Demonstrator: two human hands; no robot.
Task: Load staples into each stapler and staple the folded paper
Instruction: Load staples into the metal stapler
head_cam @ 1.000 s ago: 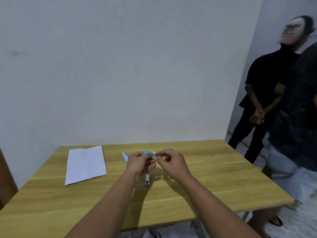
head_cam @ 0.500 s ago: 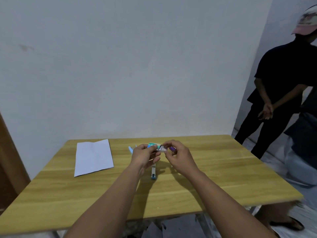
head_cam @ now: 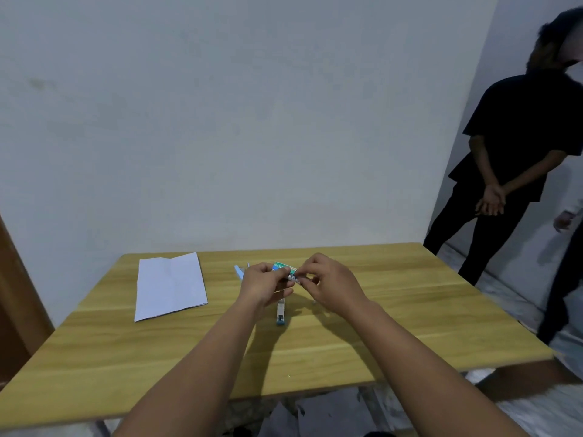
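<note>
My left hand [head_cam: 265,283] grips a small green staple box [head_cam: 284,267] above the middle of the wooden table [head_cam: 410,310]. My right hand [head_cam: 328,283] pinches the box's right end, fingertips touching it. A blue stapler [head_cam: 280,313] lies opened flat on the table just below my hands, its metal channel facing up. Part of a light blue stapler [head_cam: 238,272] shows behind my left hand; the rest is hidden. The folded white paper [head_cam: 170,285] lies flat at the table's left.
A white wall stands close behind the table. A person in black clothes [head_cam: 517,159] stands at the right past the table's far corner, hands clasped. Another person's hand [head_cam: 564,220] shows at the right edge. Brown wood [head_cam: 12,298] borders the left.
The view has shifted slightly. My hands stay together on the staple box, my right fingers working at its right end. The person at the right has shifted and leaned.
</note>
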